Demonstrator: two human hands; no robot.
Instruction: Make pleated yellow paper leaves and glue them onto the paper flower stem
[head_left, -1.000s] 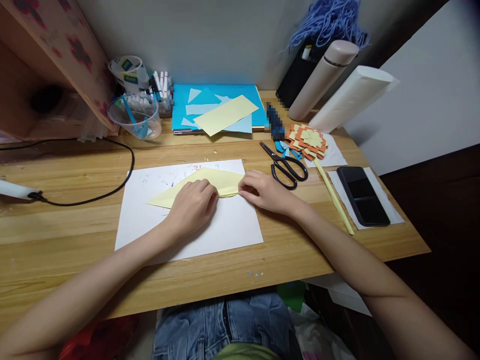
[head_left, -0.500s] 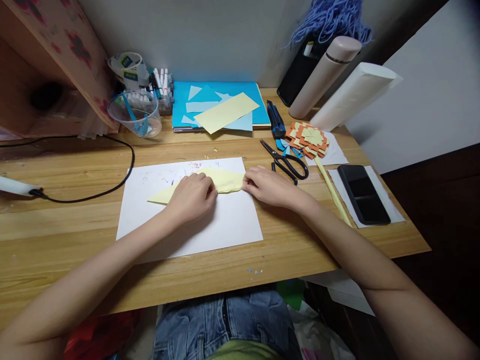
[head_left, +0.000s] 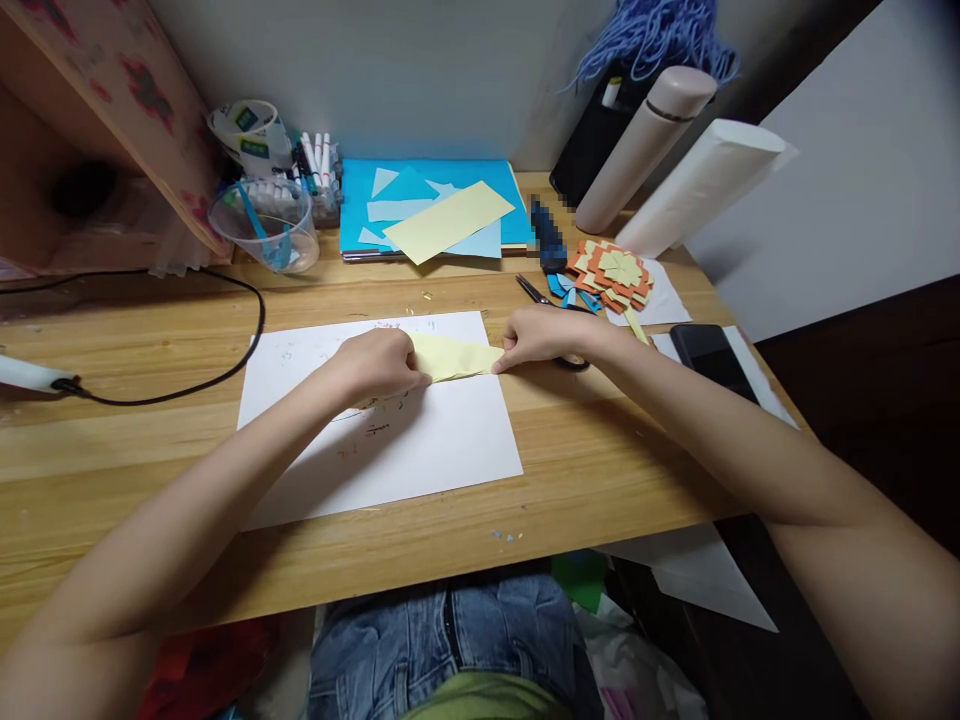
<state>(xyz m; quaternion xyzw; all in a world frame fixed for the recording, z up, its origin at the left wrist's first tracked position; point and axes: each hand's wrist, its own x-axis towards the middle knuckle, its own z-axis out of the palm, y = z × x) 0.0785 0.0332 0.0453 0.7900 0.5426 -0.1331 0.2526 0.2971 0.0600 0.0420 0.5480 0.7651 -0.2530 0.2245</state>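
A strip of pale yellow paper [head_left: 457, 360] stretches between my two hands over a white sheet [head_left: 465, 440] with pen marks on it. My left hand [head_left: 379, 362] is closed on the paper's left part and hides its end. At the right tip, my right hand [head_left: 536, 340] pinches the paper between thumb and fingers. Black-handled scissors [head_left: 531, 288] lie just beyond my right hand, which partly covers them.
Behind are a blue pad [head_left: 356, 215] bearing paper pieces, a plastic cup [head_left: 300, 225], a tape roll [head_left: 251, 140] and markers [head_left: 319, 155]. To the right are an orange-yellow paper flower [head_left: 619, 270], a phone [head_left: 712, 357], a flask [head_left: 637, 150] and a blurred dark-blue tool [head_left: 551, 240].
The yellow paper now looks like a narrower strip, and its pointed left end is no longer visible. My right hand has shifted slightly right and up, covering more of the scissors.
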